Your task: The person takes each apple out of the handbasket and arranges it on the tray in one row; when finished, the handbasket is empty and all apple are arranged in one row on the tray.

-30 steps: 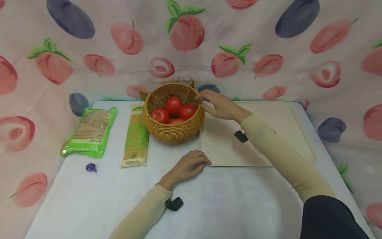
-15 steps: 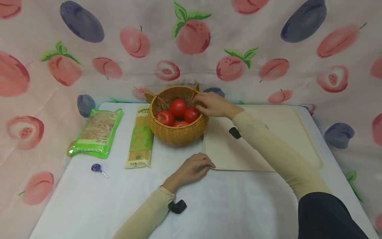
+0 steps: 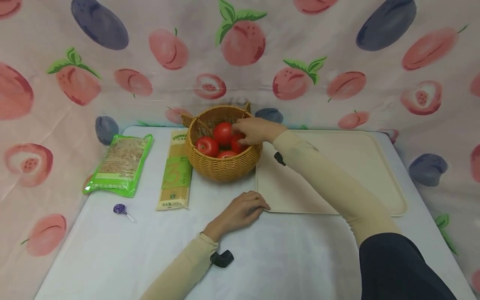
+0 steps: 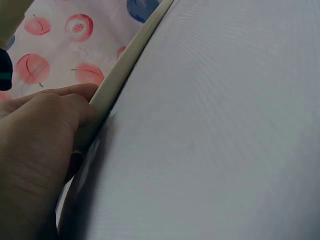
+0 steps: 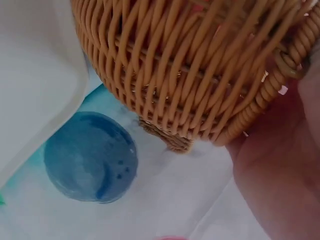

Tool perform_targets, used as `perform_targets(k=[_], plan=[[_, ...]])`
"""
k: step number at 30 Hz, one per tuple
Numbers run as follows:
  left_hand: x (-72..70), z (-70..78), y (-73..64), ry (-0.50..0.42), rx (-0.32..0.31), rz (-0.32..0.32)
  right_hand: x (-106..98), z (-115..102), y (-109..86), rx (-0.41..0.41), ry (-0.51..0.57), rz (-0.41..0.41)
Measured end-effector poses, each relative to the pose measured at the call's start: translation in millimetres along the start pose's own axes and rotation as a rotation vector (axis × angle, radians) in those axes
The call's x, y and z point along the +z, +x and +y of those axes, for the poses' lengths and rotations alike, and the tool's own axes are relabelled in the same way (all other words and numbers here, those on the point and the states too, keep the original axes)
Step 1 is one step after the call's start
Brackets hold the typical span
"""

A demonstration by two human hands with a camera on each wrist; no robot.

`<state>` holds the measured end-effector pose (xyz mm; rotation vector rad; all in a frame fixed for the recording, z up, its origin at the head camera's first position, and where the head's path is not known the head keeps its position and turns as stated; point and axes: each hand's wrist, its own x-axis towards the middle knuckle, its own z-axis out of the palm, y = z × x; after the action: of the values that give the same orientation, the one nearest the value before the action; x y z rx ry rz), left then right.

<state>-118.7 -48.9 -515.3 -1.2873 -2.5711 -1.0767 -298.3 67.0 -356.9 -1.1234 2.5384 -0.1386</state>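
Observation:
In the head view, a wicker basket (image 3: 223,168) holds several red tomatoes (image 3: 207,146). My right hand (image 3: 258,130) reaches over the basket's right rim, its fingers curled over the rightmost tomato (image 3: 236,146), which they partly hide. The right wrist view shows the basket's woven side (image 5: 170,65) and my palm (image 5: 280,165) by its rim; the fingertips are hidden there. My left hand (image 3: 238,211) pinches the near left corner of a cream tray (image 3: 356,158). Close up in the left wrist view, thumb and fingers lie at the tray's edge (image 4: 117,80).
Left of the basket lies a pack of noodles (image 3: 174,171) with a green band. Farther left are a green-edged clear bag (image 3: 121,164) and a purple lollipop (image 3: 120,209). A fruit-print cloth (image 3: 243,83) hangs behind the white-covered table (image 3: 300,258).
My right hand has moved left and down over the basket rim, from beside the rim onto the rightmost tomato. My left hand has stayed at the tray corner. The head view has shifted slightly.

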Motion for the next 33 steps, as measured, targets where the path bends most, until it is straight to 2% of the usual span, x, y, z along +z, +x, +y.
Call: perform_targets(k=[6,9,13,20,27,33], plan=[[0.6,-1.0,-0.4,0.004,0.016,0.018,-2,-12,8.1,0.128,-0.124,-0.087],[1.8,-1.0,-0.4,-0.001,0.019,0.011,0,-17,11.2,0.192,-0.149,-0.12],[4.1,-1.2,0.1,-0.005,0.019,-0.004,4,-21,13.6,0.232,-0.19,-0.132],[1.1,-3.3,0.5,0.029,-0.003,-0.006,5,-24,21.5,0.21,-0.3,-0.121],[-2.4,-4.8,-1.7,0.018,0.003,0.029,6,-25,27.2,0.182,-0.287,-0.103],[2.8,-6.2,-0.4,-0.002,0.007,0.002,9,-18,26.0,0.168,-0.251,-0.102]])
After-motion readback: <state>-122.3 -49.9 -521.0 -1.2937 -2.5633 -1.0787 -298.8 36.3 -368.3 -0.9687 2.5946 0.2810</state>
